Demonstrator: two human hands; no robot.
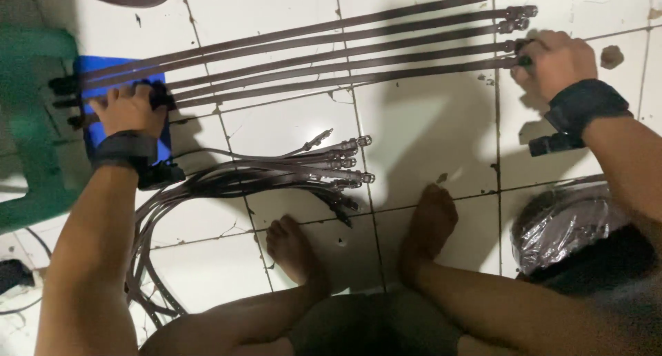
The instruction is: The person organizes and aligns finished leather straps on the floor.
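On white floor tiles, five brown leather belts (331,56) lie stretched side by side, the left hand (129,109) pressing flat on their tips, the right hand (555,61) closed around the nearest buckle, apparently aligning it before release.

One view only, worn on the head, looking almost straight down from close above the lap onto a white tiled floor (427,128). Near enough to cut off both forearms at the lower edge. Bare feet (427,225) low in centre, straightened belts (310,56) across the top, green stool (27,121) at far left.
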